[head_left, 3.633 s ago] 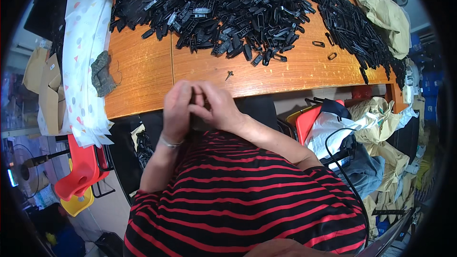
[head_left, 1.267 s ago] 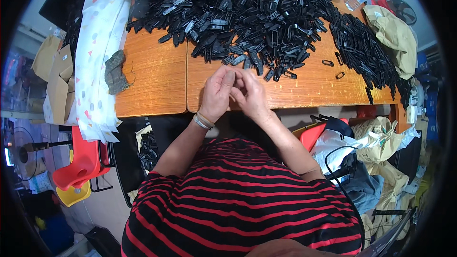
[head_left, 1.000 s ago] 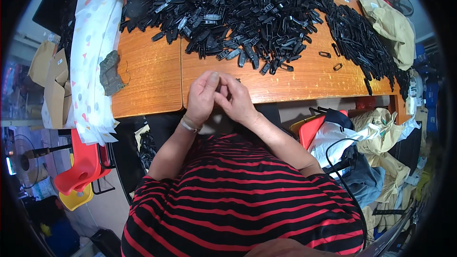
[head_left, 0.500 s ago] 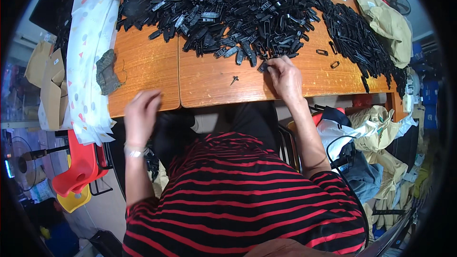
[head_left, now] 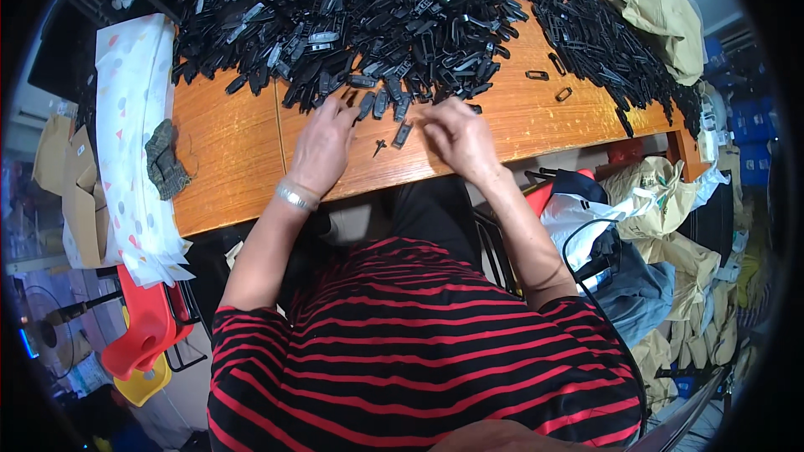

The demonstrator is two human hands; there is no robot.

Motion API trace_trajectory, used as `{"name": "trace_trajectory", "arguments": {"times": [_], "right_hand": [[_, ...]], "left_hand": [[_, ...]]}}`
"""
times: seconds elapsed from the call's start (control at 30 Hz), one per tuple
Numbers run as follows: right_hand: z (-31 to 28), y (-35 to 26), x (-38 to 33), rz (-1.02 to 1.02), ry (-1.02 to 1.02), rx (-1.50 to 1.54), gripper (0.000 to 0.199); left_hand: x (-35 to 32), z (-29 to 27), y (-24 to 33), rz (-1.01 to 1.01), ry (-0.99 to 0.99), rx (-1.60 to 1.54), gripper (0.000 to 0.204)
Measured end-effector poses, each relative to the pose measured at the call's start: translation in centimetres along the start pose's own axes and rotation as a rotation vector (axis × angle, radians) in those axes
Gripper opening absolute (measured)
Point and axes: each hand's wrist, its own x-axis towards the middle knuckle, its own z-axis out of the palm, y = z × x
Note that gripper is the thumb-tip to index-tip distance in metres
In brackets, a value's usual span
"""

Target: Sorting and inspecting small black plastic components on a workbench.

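Observation:
A large heap of small black plastic clip-like parts (head_left: 335,8) covers the far side of the wooden table (head_left: 226,142). My left hand (head_left: 324,142) reaches to the heap's near edge, fingers stretched and a little apart beside several loose parts; nothing shows held in it. To its right, my right hand (head_left: 462,138) hovers low over the tabletop with loosely bent, parted fingers and nothing visible in them. Between the hands lie a single black rectangular part (head_left: 402,134) and a small dark pin-like piece (head_left: 379,148).
A second heap of slim black frames (head_left: 607,50) runs along the right, with two loose frames near it. White patterned sheets (head_left: 134,159) and a dark knitted cloth (head_left: 167,163) lie at the left. A tan bag (head_left: 653,17) stands far right; a red chair (head_left: 151,335) is lower left.
My left hand has moved up and right from the table's front edge to the heap. My right hand has let go of the black part, which now lies beside the pin-like piece. The view has shifted.

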Motion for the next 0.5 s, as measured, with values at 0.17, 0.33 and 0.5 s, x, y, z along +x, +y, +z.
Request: {"name": "trace_trajectory", "arguments": {"times": [0.17, 0.33, 0.5], "right_hand": [[-2.5, 3.1, -0.2, 0.153, 0.147, -0.137, 0.015], [-3.0, 2.4, 0.2, 0.186, 0.056, -0.272, 0.016], [-2.8, 2.4, 0.1, 0.204, -0.069, -0.327, 0.021]], "left_hand": [[-2.2, -0.9, 0.2, -0.031, -0.048, -0.034, 0.031], [-1.5, -1.0, -1.0, 0.053, -0.04, -0.001, 0.03], [-0.6, -0.6, -1.9, 0.128, -0.04, 0.03, 0.024]]}}
